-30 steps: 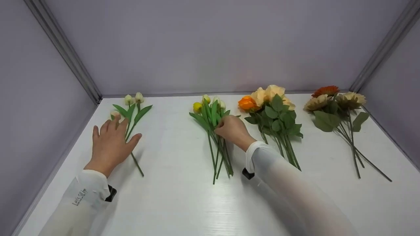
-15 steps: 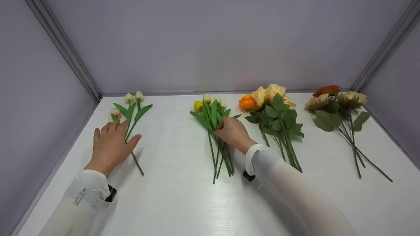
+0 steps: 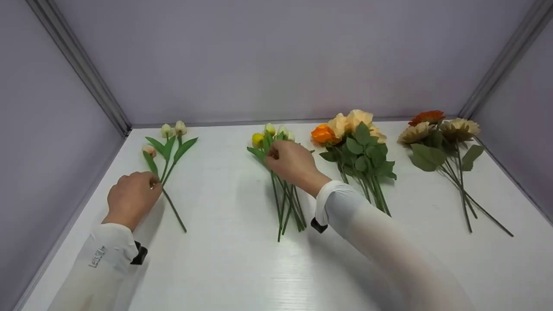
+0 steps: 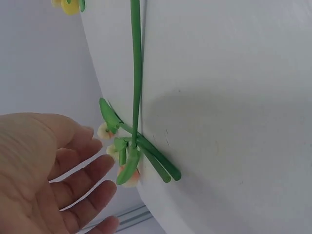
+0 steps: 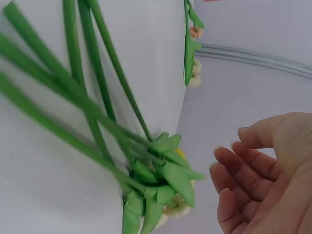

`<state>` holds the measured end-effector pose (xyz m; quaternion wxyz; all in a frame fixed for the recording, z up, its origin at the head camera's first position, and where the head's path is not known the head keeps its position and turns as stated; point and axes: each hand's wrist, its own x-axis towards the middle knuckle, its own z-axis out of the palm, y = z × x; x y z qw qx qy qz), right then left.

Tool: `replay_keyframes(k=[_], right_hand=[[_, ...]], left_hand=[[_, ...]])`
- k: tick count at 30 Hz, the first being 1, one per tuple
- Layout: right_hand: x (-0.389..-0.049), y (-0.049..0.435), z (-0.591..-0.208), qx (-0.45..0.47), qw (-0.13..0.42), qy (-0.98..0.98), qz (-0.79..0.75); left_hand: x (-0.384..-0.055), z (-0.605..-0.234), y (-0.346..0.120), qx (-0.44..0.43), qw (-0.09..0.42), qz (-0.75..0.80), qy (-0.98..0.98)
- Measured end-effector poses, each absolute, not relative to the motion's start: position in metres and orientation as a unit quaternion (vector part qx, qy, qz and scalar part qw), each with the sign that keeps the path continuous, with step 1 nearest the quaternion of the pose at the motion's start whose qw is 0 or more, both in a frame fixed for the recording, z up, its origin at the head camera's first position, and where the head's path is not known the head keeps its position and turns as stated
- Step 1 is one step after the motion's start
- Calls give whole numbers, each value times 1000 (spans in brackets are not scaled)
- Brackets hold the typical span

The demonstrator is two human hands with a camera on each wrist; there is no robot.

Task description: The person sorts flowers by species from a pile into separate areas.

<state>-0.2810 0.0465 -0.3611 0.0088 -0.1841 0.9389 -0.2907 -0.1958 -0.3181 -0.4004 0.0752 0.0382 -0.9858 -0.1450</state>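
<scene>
My left hand (image 3: 131,196) hovers by the stems of three tulips (image 3: 183,150) at the left of the table, two cream and one pinkish. In the left wrist view its fingers are loosely bent and stand apart from the stems, with nothing in the grasp. My right hand (image 3: 294,163) is above a middle bunch of yellow and whitish tulips (image 3: 258,140), covering part of their leaves in the head view. The right wrist view shows its fingers loosely bent beside the bunch's leaves (image 5: 176,183), apart from them and holding nothing. Green stems cross below on the table.
Right of the middle bunch lie peach and orange roses (image 3: 362,119) with dark leaves. Farther right are beige and rust-red daisy-like flowers (image 3: 460,129) with crossed stems. A back wall (image 3: 276,60) and side walls enclose the white table (image 3: 224,268).
My left hand's spread fingers have drawn together, and it has pulled back, uncovering the pinkish tulip. My right hand has let go of the middle tulips and risen slightly, moving up and left.
</scene>
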Motion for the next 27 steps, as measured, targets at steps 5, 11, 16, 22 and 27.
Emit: replay_keyframes(k=[5,11,16,22,27], right_hand=[[-264,18,-365,-245,16,924,-292],[-242,-8,-373,-312,3,911,-269],[-230,-19,-382,-340,9,908,-246],[-225,-25,-390,-351,14,908,-228],[-224,-24,-395,-352,14,909,-224]], left_hand=[[-197,-406,-322,75,24,-168,-983],[-199,-410,-323,99,2,-176,-979],[-200,-408,-311,113,-35,-180,-977],[-206,-400,-297,139,-96,-170,-971],[-212,-398,-296,147,-122,-162,-968]])
